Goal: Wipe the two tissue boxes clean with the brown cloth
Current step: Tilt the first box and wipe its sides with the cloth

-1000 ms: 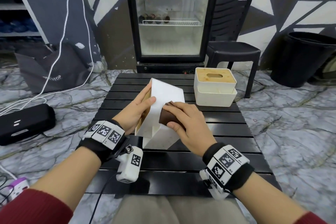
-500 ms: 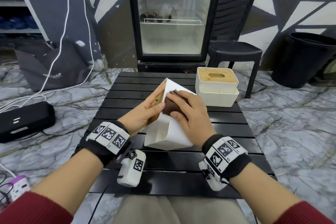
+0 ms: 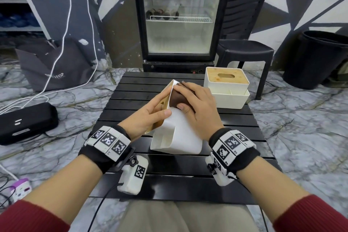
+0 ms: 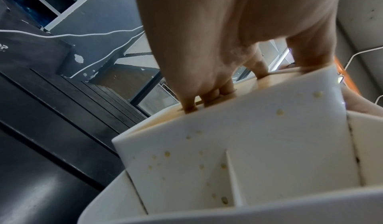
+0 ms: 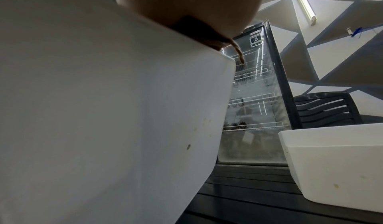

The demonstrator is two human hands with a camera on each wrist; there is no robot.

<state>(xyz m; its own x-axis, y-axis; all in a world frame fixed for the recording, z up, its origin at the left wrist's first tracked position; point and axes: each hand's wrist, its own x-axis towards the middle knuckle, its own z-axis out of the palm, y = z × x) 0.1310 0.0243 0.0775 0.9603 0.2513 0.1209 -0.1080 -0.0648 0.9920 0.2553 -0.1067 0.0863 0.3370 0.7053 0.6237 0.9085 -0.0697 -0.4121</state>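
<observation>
The tipped tissue box [image 3: 180, 133] leans on one edge mid-table [image 3: 235, 132]; your right hand [image 3: 199, 107] presses the brown cloth [image 3: 176, 98] flat on its upturned side; your left hand [image 3: 148, 115] grips its wooden lid; the second tissue box [image 3: 227, 88] stands just beyond.
</observation>
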